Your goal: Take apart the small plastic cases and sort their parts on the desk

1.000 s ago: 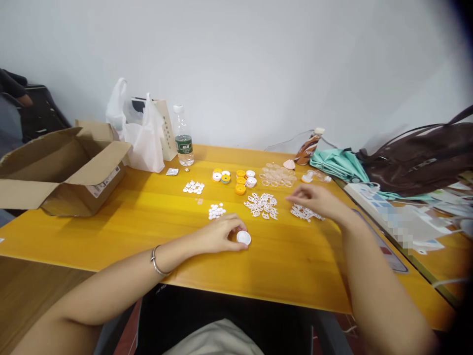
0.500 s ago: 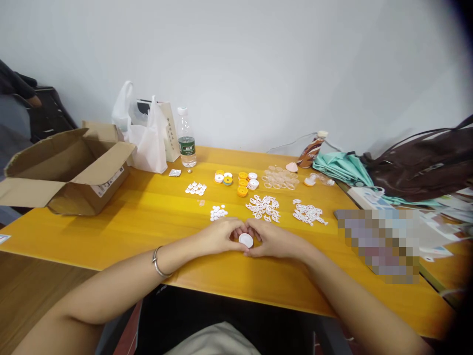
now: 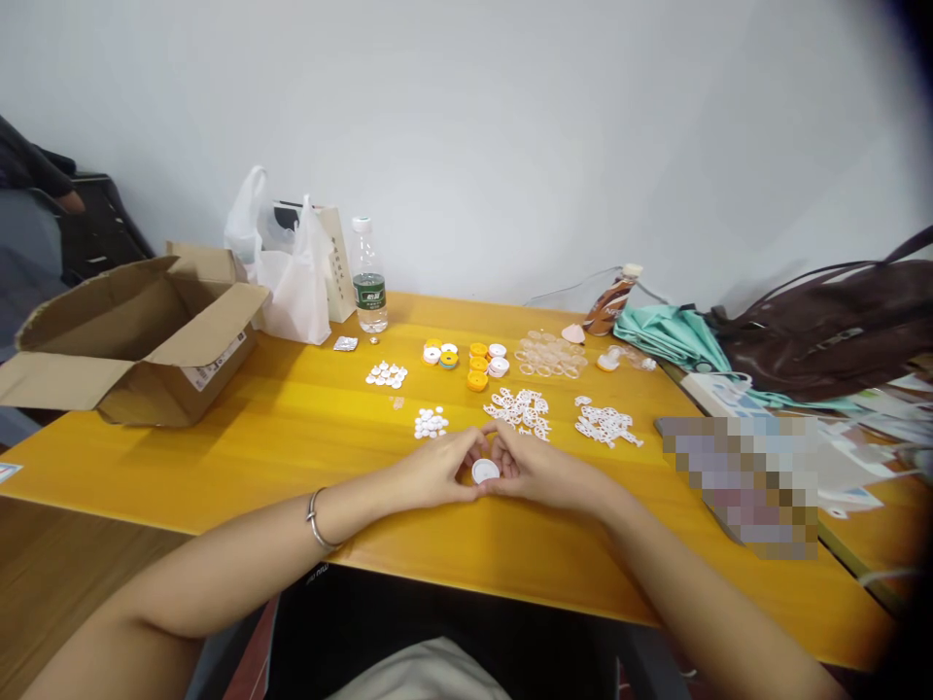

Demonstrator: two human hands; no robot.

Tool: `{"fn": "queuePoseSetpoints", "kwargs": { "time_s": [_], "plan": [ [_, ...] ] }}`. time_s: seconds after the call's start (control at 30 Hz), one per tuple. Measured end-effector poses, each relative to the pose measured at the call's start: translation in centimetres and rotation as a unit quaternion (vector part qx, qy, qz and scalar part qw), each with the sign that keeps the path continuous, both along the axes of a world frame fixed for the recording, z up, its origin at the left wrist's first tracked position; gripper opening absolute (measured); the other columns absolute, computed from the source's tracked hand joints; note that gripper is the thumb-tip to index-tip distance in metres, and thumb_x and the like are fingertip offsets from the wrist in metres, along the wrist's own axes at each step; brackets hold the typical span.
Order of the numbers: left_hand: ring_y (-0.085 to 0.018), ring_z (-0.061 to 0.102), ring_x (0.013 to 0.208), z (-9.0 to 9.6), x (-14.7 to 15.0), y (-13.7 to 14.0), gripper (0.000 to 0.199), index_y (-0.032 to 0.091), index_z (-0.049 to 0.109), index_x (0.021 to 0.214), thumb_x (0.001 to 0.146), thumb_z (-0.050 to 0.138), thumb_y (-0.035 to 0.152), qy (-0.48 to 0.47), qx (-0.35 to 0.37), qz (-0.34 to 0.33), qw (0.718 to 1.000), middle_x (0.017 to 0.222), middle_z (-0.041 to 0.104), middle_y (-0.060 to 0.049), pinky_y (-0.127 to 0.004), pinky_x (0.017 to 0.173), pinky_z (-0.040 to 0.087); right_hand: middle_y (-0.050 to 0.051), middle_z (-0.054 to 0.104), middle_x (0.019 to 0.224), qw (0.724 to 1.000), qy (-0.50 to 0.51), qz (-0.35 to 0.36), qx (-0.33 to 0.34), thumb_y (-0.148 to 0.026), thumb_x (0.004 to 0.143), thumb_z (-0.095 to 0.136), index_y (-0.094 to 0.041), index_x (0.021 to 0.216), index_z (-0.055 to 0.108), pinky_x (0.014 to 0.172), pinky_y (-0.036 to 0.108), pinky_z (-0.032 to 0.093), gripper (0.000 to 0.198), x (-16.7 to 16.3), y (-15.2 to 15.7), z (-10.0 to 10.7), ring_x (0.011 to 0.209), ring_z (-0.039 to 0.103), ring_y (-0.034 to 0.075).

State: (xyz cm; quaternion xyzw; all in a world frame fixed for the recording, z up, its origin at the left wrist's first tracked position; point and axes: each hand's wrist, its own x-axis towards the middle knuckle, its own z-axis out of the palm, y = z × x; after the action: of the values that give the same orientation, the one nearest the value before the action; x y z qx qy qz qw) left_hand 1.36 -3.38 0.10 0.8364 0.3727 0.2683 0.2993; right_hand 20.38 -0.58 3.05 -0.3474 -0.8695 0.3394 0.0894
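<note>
Between my two hands, near the table's front edge, is a small round white plastic disc [image 3: 485, 472] with a raised rim. My left hand [image 3: 448, 469] grips it from the left with thumb and fingers curled around its side. From the right, my right hand [image 3: 531, 469] holds the same disc, its fingertips meeting those of the left. Just beyond my hands lie a pile of small white round caps [image 3: 431, 423] and a heap of white openwork pieces [image 3: 519, 412]. A second heap of white openwork pieces [image 3: 608, 425] sits farther right.
Behind are white knobbed discs [image 3: 386, 373], yellow and white spools [image 3: 478, 365] and clear rings [image 3: 548, 355]. An open cardboard box [image 3: 204, 331], a plastic bag [image 3: 295, 292] and a water bottle [image 3: 370, 282] stand left. A brown bag [image 3: 816, 331] and teal cloth [image 3: 671, 335] lie right.
Both hands stay around the white disc at nearly the same spot. The fingers have shifted slightly on it, and the view has moved a little.
</note>
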Motion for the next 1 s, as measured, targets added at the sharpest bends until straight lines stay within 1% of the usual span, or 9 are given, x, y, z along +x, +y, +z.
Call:
{"fn": "queuePoseSetpoints", "kwargs": {
  "time_s": [0.1, 0.27, 0.33, 0.43, 0.53, 0.6, 0.67, 0.83, 1.0],
  "plan": [
    [-0.014, 0.055, 0.070, -0.3, 0.1, 0.0, 0.034, 0.019, 0.042, 0.096, 0.068, 0.062, 0.024, -0.005, -0.003, 0.029, 1.000, 0.083, 0.057, -0.001, -0.025, 0.062, 0.043, 0.002, 0.061, 0.080, 0.998, -0.030, 0.007, 0.045, -0.030, 0.077, 0.058, -0.020, 0.113, 0.041, 0.057, 0.024, 0.041, 0.041, -0.2, -0.5, 0.5, 0.067, 0.056, 0.015],
    [-0.014, 0.055, 0.069, -0.6, 0.2, 0.0, 0.038, 0.018, 0.038, 0.097, 0.066, 0.061, 0.021, -0.008, -0.012, 0.043, 0.999, 0.082, 0.056, -0.001, -0.024, 0.060, 0.043, 0.006, 0.064, 0.088, 0.991, -0.063, 0.017, 0.116, -0.023, 0.075, 0.056, -0.019, 0.125, 0.033, 0.061, 0.027, 0.043, 0.055, -0.6, -1.1, 0.6, 0.072, 0.060, 0.019],
    [-0.014, 0.055, 0.069, -0.6, 0.2, 0.0, 0.041, 0.018, 0.038, 0.098, 0.065, 0.063, 0.021, -0.009, -0.014, 0.048, 0.999, 0.084, 0.057, -0.001, -0.024, 0.059, 0.043, 0.005, 0.064, 0.088, 0.989, -0.053, 0.029, 0.133, -0.020, 0.073, 0.057, -0.020, 0.125, 0.034, 0.062, 0.027, 0.045, 0.057, -0.5, -1.2, 0.6, 0.072, 0.061, 0.019],
    [-0.014, 0.056, 0.071, -0.7, 0.2, 0.0, 0.043, 0.018, 0.039, 0.100, 0.065, 0.063, 0.022, -0.009, -0.020, 0.038, 0.999, 0.086, 0.057, -0.001, -0.025, 0.062, 0.044, 0.003, 0.064, 0.088, 0.991, 0.015, 0.028, 0.133, -0.018, 0.070, 0.059, -0.021, 0.121, 0.035, 0.066, 0.027, 0.047, 0.057, 0.3, -0.6, 0.9, 0.075, 0.061, 0.017],
    [-0.014, 0.056, 0.075, -0.8, 0.1, 0.1, 0.041, 0.018, 0.041, 0.100, 0.067, 0.064, 0.024, -0.010, -0.018, 0.035, 0.999, 0.087, 0.056, -0.002, -0.025, 0.067, 0.045, 0.003, 0.063, 0.085, 0.979, 0.087, -0.054, 0.178, -0.022, 0.071, 0.060, -0.020, 0.113, 0.042, 0.069, 0.028, 0.048, 0.046, 1.7, 1.7, 1.1, 0.075, 0.060, 0.016],
    [-0.014, 0.055, 0.076, -0.9, 0.1, 0.2, 0.042, 0.019, 0.041, 0.101, 0.067, 0.064, 0.026, -0.010, -0.017, 0.035, 0.999, 0.088, 0.056, -0.002, -0.025, 0.068, 0.045, 0.004, 0.063, 0.083, 0.960, 0.107, -0.126, 0.225, -0.026, 0.072, 0.060, -0.018, 0.099, 0.052, 0.069, 0.029, 0.048, 0.029, 2.3, 3.9, 0.9, 0.073, 0.060, 0.016],
    [-0.014, 0.055, 0.076, -1.0, 0.1, 0.3, 0.045, 0.019, 0.040, 0.104, 0.067, 0.065, 0.026, -0.008, -0.018, 0.029, 0.999, 0.088, 0.056, -0.003, -0.025, 0.069, 0.045, 0.005, 0.064, 0.080, 0.948, 0.101, -0.171, 0.248, -0.030, 0.073, 0.058, -0.017, 0.085, 0.058, 0.067, 0.028, 0.047, 0.017, 2.2, 6.2, 0.3, 0.071, 0.060, 0.017],
    [-0.015, 0.055, 0.078, -1.0, 0.2, 0.3, 0.047, 0.018, 0.039, 0.107, 0.068, 0.065, 0.027, -0.005, -0.015, 0.023, 1.000, 0.088, 0.057, -0.003, -0.026, 0.071, 0.045, 0.006, 0.067, 0.075, 0.945, -0.011, -0.189, 0.265, -0.034, 0.074, 0.058, -0.016, 0.076, 0.063, 0.060, 0.026, 0.042, 0.018, 0.1, 10.1, -1.3, 0.067, 0.059, 0.017],
    [-0.015, 0.056, 0.079, -0.7, 0.2, 0.2, 0.046, 0.018, 0.039, 0.107, 0.069, 0.064, 0.027, -0.003, -0.012, 0.019, 1.000, 0.088, 0.057, -0.004, -0.027, 0.072, 0.045, 0.007, 0.067, 0.075, 0.941, -0.078, -0.177, 0.278, -0.035, 0.076, 0.056, -0.016, 0.077, 0.065, 0.058, 0.025, 0.039, 0.021, -0.6, 11.4, -2.2, 0.067, 0.059, 0.018]
  ]
}}
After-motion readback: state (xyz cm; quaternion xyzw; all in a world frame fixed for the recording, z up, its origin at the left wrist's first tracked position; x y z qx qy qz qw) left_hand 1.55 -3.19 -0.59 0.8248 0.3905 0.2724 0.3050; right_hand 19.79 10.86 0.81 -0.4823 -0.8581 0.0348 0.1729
